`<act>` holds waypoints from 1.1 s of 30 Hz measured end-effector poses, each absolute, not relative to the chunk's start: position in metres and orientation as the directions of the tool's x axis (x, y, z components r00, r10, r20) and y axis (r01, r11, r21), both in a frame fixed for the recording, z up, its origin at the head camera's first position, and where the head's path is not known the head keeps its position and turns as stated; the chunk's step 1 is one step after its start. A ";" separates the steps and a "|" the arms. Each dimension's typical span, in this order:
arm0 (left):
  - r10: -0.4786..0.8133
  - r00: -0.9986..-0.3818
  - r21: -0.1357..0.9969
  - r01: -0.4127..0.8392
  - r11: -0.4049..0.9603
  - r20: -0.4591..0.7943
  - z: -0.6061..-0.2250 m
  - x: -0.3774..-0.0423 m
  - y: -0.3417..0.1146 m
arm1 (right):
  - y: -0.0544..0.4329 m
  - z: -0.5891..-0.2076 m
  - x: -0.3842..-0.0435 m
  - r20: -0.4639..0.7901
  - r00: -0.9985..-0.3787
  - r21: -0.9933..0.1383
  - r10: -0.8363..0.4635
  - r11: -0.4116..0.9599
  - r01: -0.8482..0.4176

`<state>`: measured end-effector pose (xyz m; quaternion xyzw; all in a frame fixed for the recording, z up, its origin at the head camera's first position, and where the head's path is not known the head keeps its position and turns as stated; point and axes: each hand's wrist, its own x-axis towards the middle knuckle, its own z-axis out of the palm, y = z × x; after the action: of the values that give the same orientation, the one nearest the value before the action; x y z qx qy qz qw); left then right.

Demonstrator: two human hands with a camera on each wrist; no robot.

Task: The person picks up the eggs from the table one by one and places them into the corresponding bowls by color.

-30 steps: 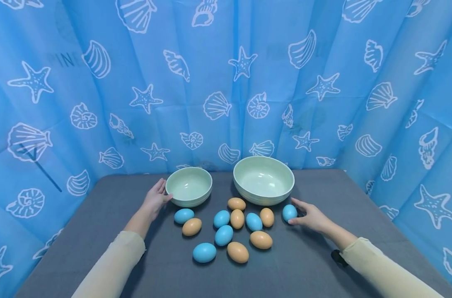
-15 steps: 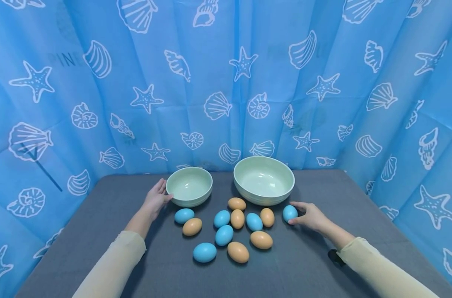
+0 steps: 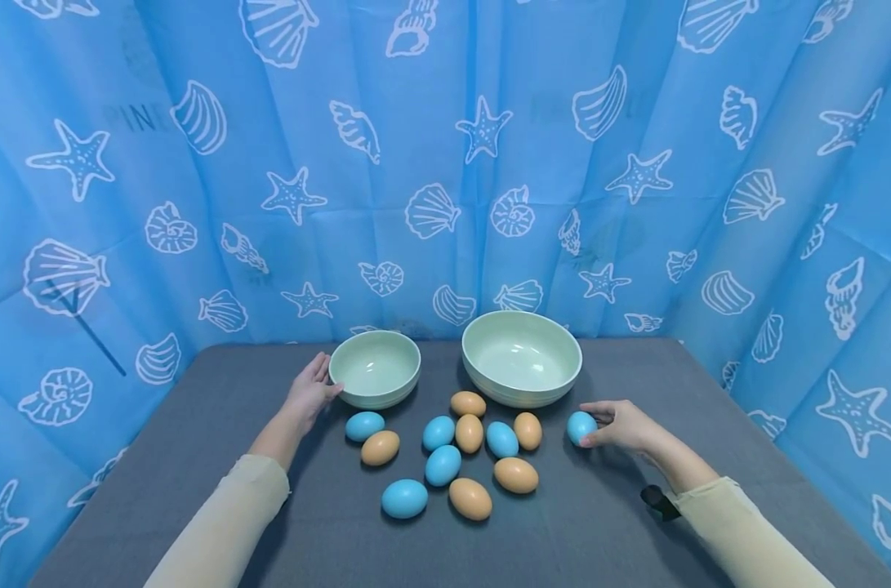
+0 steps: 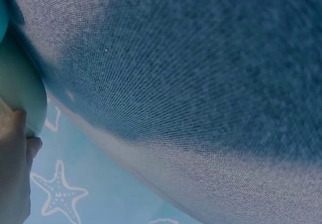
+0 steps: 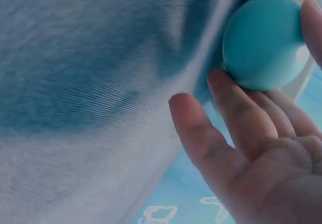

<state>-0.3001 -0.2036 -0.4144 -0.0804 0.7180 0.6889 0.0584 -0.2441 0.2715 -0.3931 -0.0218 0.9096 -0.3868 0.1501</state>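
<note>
Blue egg (image 3: 581,429) pinched by the right hand (image 3: 625,426), likely against rolling; left hand (image 3: 309,394) spread against smaller bowl (image 3: 375,369), probably steadying it.

You wore plain, pale cream sleeves (image 3: 220,527) with thin-edged cuffs (image 3: 272,478); a small black piece (image 3: 658,501) showed beside the right one.

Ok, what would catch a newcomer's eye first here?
Probably the bright blue curtain, printed with white shells and starfish, behind the table in the head view. Next, a small bowl and a larger bowl, both pale green, at the table's far side, blue eggs and tan eggs scattered in front. Then the right hand, holding one blue egg apart from the others.
</note>
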 end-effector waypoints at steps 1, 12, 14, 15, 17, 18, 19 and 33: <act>-0.034 -0.981 0.981 -0.190 0.041 -0.189 -0.415 -0.300 -0.204 | 0.271 -0.391 -0.243 -0.259 -0.952 -0.713 -0.165 0.697 0.074; -0.030 -0.984 0.983 -0.177 0.051 -0.176 -0.415 -0.298 -0.205 | 0.264 -0.371 -0.232 -0.259 -0.943 -0.744 -0.208 0.666 0.058; -0.029 -0.984 0.983 -0.179 0.051 -0.178 -0.414 -0.298 -0.205 | 0.263 -0.368 -0.231 -0.266 -0.941 -0.745 -0.210 0.665 0.062; -0.029 -0.984 0.983 -0.179 0.051 -0.178 -0.414 -0.299 -0.205 | 0.262 -0.366 -0.231 -0.268 -0.941 -0.745 -0.209 0.664 0.065; -0.031 -0.983 0.982 -0.181 0.051 -0.179 -0.414 -0.299 -0.205 | 0.261 -0.363 -0.231 -0.272 -0.939 -0.751 -0.211 0.656 0.070; -0.032 -0.983 0.982 -0.182 0.052 -0.180 -0.414 -0.299 -0.204 | 0.260 -0.362 -0.231 -0.273 -0.938 -0.754 -0.213 0.653 0.071; -0.032 -0.983 0.982 -0.183 0.052 -0.181 -0.414 -0.299 -0.204 | 0.259 -0.361 -0.232 -0.274 -0.937 -0.757 -0.218 0.649 0.071; -0.037 -0.982 0.981 -0.186 0.056 -0.184 -0.412 -0.298 -0.203 | 0.243 -0.342 -0.238 -0.231 -0.932 -0.824 -0.280 0.566 0.034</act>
<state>-0.2983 -0.2026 -0.4117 -0.0770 0.7247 0.6826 0.0547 -0.2375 0.2428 -0.3421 -0.0707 0.8683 -0.4604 0.1706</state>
